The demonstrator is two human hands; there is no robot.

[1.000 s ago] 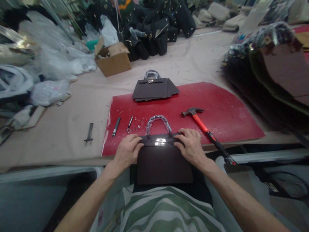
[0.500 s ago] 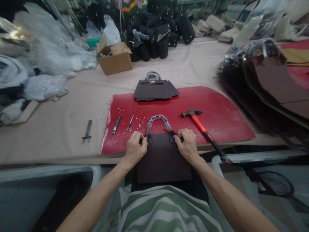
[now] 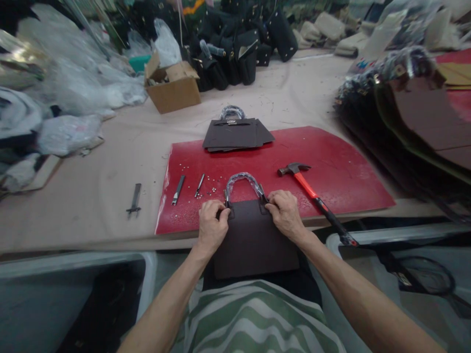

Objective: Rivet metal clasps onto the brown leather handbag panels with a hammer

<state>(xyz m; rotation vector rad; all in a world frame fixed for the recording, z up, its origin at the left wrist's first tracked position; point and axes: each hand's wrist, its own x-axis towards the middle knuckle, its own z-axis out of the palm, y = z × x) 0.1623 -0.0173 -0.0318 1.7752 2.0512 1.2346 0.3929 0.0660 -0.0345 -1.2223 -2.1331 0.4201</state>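
Observation:
A dark brown bag panel (image 3: 255, 242) lies partly on my lap and partly against the table edge. Its arched handle (image 3: 243, 177), wrapped in clear plastic, points away from me over the red mat. My left hand (image 3: 214, 223) pinches the handle's left end tab where it meets the panel's top edge. At the right end tab, my right hand (image 3: 285, 211) is closed in the same way. A claw hammer (image 3: 312, 196) with a red and black grip lies right of my right hand. Left of the panel rest a flat metal punch (image 3: 178, 190) and a thin rod-shaped punch (image 3: 199, 185).
Beyond the panel, more brown panels (image 3: 235, 135) with a wrapped handle are stacked on the red mat (image 3: 331, 162). A pronged tool (image 3: 134, 201) lies left. A cardboard box (image 3: 174, 93), black bags (image 3: 235, 54) and a large panel pile (image 3: 415, 117) stand around. Grey bins (image 3: 149, 274) flank me.
Both hands still grip the handle ends. The right tab and its metal piece, tilted inward before, now stand more upright. My left hand has shifted slightly right.

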